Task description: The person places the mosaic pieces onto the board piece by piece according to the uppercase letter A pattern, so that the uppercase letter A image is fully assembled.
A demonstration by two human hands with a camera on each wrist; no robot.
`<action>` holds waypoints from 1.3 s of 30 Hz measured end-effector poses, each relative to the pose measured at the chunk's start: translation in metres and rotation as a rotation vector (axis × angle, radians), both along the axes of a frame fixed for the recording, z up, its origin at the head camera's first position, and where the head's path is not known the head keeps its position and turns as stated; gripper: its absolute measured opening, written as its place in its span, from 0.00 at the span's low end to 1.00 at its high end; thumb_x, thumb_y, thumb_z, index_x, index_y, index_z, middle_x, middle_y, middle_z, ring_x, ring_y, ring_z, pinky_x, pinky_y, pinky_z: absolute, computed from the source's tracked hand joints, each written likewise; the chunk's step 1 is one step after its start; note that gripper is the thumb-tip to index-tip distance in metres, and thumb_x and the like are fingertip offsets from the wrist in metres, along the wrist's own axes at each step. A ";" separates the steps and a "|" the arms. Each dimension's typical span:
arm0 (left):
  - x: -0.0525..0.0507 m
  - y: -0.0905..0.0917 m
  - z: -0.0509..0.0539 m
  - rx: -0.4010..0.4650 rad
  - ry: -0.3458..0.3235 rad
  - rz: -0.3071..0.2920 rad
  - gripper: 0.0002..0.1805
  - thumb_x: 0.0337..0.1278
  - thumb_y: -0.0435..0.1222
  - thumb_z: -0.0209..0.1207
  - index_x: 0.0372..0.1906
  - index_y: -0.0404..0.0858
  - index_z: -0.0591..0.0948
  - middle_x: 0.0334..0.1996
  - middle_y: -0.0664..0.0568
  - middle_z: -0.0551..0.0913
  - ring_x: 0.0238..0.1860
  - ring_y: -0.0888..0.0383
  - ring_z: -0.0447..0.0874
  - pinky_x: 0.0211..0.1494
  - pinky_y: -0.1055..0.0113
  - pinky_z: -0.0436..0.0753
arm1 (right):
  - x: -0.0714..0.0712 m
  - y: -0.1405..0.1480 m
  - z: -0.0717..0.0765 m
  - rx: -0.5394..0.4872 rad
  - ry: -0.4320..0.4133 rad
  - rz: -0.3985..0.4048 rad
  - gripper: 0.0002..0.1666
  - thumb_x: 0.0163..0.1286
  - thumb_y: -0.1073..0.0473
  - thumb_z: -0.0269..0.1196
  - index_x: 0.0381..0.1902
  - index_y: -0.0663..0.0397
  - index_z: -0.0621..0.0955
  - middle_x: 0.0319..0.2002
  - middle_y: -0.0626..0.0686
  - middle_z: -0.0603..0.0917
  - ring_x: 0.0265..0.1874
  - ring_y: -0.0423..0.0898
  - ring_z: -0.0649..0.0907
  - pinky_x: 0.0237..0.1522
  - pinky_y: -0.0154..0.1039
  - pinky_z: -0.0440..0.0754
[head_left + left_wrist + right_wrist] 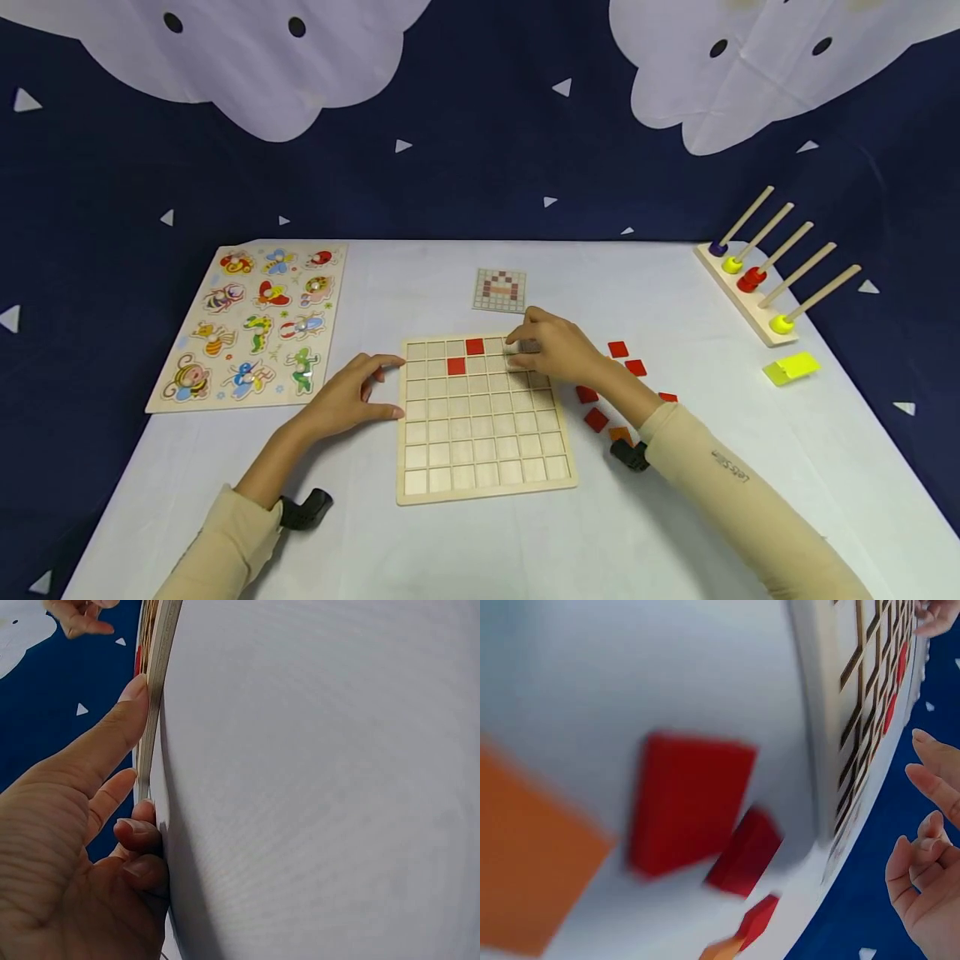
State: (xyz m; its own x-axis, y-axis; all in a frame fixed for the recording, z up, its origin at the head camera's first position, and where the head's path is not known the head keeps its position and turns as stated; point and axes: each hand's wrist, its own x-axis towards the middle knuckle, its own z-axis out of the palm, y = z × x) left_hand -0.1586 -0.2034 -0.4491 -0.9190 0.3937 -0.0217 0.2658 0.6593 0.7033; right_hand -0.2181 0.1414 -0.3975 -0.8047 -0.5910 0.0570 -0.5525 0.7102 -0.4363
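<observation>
A wooden grid board lies flat with two red tiles in it, one in the top row and one diagonally below to its left. The thumb and index finger of my left hand touch the board's left edge; in the left wrist view, the other fingers of this hand are bent beside that edge. Over the board's upper right corner is my right hand, thumb and index apart. The right wrist view shows no tile between the fingers of this hand.
Loose red tiles and an orange tile lie right of the board, partly under my right forearm. Behind the board is a pattern card. An insect puzzle lies left; a peg stand and yellow block are right.
</observation>
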 end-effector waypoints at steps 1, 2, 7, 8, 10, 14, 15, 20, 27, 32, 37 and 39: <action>0.000 0.000 0.000 0.001 0.001 -0.001 0.39 0.46 0.46 0.75 0.66 0.43 0.74 0.40 0.49 0.71 0.31 0.59 0.64 0.33 0.68 0.67 | 0.000 0.005 0.000 -0.003 0.001 -0.007 0.17 0.63 0.53 0.72 0.47 0.54 0.88 0.35 0.55 0.75 0.28 0.42 0.69 0.31 0.37 0.70; 0.000 0.000 0.000 0.001 0.002 -0.001 0.39 0.46 0.46 0.75 0.66 0.43 0.74 0.40 0.49 0.71 0.30 0.59 0.64 0.33 0.68 0.67 | 0.000 0.010 0.000 -0.005 0.003 -0.016 0.17 0.63 0.54 0.72 0.47 0.54 0.88 0.34 0.54 0.75 0.27 0.42 0.69 0.30 0.37 0.69; 0.001 0.000 0.001 0.006 0.003 -0.001 0.39 0.46 0.45 0.76 0.65 0.42 0.74 0.40 0.49 0.71 0.30 0.59 0.64 0.33 0.68 0.67 | -0.001 0.035 -0.001 -0.003 0.020 -0.063 0.16 0.63 0.56 0.71 0.47 0.56 0.88 0.33 0.53 0.74 0.27 0.43 0.68 0.30 0.38 0.67; 0.001 0.000 0.001 0.006 0.003 0.000 0.39 0.46 0.45 0.76 0.65 0.42 0.74 0.40 0.49 0.71 0.30 0.59 0.64 0.33 0.68 0.67 | -0.001 0.039 -0.001 -0.001 0.022 -0.074 0.15 0.63 0.56 0.71 0.46 0.56 0.88 0.33 0.53 0.74 0.27 0.43 0.68 0.30 0.38 0.68; 0.001 0.000 0.002 0.008 0.004 0.002 0.39 0.45 0.45 0.76 0.65 0.42 0.74 0.40 0.49 0.71 0.30 0.59 0.64 0.33 0.68 0.67 | -0.001 0.048 -0.003 0.003 0.017 -0.094 0.15 0.63 0.57 0.71 0.46 0.56 0.88 0.33 0.53 0.74 0.28 0.43 0.69 0.31 0.38 0.69; 0.000 0.000 0.001 0.009 0.002 -0.002 0.39 0.45 0.45 0.76 0.65 0.42 0.74 0.40 0.49 0.71 0.30 0.59 0.64 0.33 0.68 0.67 | -0.001 0.066 -0.006 0.011 -0.005 -0.128 0.15 0.62 0.58 0.72 0.46 0.57 0.88 0.33 0.53 0.75 0.28 0.43 0.71 0.31 0.39 0.71; 0.000 0.000 0.001 0.010 0.001 -0.002 0.39 0.45 0.45 0.76 0.65 0.42 0.74 0.40 0.49 0.71 0.30 0.59 0.65 0.33 0.68 0.67 | -0.001 0.069 -0.007 0.014 -0.010 -0.133 0.15 0.61 0.58 0.72 0.46 0.56 0.88 0.33 0.53 0.75 0.28 0.43 0.71 0.31 0.39 0.71; 0.000 0.000 0.001 0.010 -0.003 -0.003 0.39 0.45 0.45 0.76 0.65 0.43 0.74 0.40 0.49 0.71 0.30 0.59 0.65 0.33 0.68 0.67 | 0.000 0.085 -0.012 0.036 -0.025 -0.155 0.16 0.60 0.58 0.73 0.46 0.55 0.88 0.33 0.52 0.75 0.28 0.43 0.71 0.32 0.39 0.70; -0.001 0.000 0.002 0.006 0.000 -0.002 0.39 0.45 0.45 0.76 0.65 0.43 0.74 0.40 0.49 0.71 0.30 0.59 0.64 0.33 0.68 0.67 | 0.003 0.097 -0.016 0.043 -0.030 -0.188 0.17 0.60 0.56 0.74 0.47 0.53 0.88 0.32 0.52 0.74 0.27 0.43 0.71 0.30 0.38 0.69; 0.000 0.000 0.001 0.011 0.000 0.005 0.39 0.45 0.45 0.76 0.65 0.42 0.74 0.40 0.49 0.72 0.30 0.59 0.64 0.33 0.68 0.67 | 0.003 0.099 -0.020 0.056 0.004 -0.228 0.20 0.58 0.51 0.75 0.45 0.54 0.88 0.32 0.51 0.74 0.26 0.43 0.71 0.30 0.38 0.70; 0.000 0.000 0.002 0.014 -0.002 0.003 0.39 0.45 0.44 0.76 0.64 0.42 0.74 0.39 0.49 0.71 0.30 0.59 0.65 0.33 0.68 0.67 | 0.002 0.097 -0.021 0.075 0.009 -0.268 0.22 0.57 0.49 0.76 0.44 0.58 0.87 0.32 0.51 0.75 0.26 0.44 0.73 0.30 0.39 0.71; 0.000 0.000 0.002 0.016 0.000 0.001 0.39 0.45 0.44 0.76 0.64 0.42 0.74 0.40 0.49 0.71 0.31 0.59 0.65 0.33 0.68 0.67 | 0.003 0.096 -0.021 0.081 0.003 -0.281 0.23 0.57 0.50 0.75 0.44 0.60 0.87 0.32 0.52 0.75 0.26 0.45 0.73 0.30 0.39 0.71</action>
